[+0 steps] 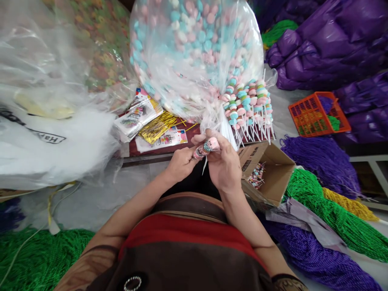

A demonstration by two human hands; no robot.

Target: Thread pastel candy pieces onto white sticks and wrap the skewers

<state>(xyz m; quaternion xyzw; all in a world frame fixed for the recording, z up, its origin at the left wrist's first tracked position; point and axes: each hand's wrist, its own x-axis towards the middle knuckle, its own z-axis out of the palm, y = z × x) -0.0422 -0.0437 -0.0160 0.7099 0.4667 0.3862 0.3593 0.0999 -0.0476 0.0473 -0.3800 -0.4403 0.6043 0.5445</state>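
Observation:
A candy skewer in a printed clear wrapper (206, 148) is held in front of my waist, pink and blue showing through the film. My left hand (181, 163) is closed on its lower left end. Around its upper right end curl the fingers of my right hand (226, 165), partly hiding it. Just beyond my hands lie gold twist ties (159, 126) and printed clear bags (136, 117) on the dark red table (148, 150). Marshmallow candy skewers on white sticks (248, 101) are piled to the right.
A large clear bag of pastel candies (194, 40) stands behind the table's front part. White plastic bags (51, 137) fill the left. At right are a cardboard box (273, 173) containing wrapped skewers, an orange basket (318, 113), purple packages (330, 40) and green bead strands (333, 214).

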